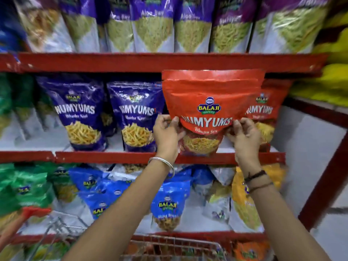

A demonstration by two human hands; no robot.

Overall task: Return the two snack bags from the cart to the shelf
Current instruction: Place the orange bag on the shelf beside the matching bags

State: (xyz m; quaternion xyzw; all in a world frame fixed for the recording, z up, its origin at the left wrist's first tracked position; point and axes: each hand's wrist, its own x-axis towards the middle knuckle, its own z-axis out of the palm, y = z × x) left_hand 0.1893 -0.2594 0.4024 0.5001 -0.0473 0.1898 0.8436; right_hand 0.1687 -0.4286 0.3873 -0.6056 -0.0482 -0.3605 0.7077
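A red snack bag [209, 98] marked "Numyums" stands upright at the middle shelf [113, 157], its base at the shelf's red front lip. My left hand [166, 132] pinches its lower left edge and my right hand [244, 134] pinches its lower right edge. A second red bag [263, 110] of the same kind stands just behind it to the right, partly covered. The wire cart [169, 247] is at the bottom of the view, below my forearms.
Two purple Numyums bags [79, 112] stand to the left on the same shelf. Tall purple-topped bags fill the upper shelf [169, 62]. Blue, green and yellow bags crowd the lower shelf. A red upright post [323, 178] and a white wall are to the right.
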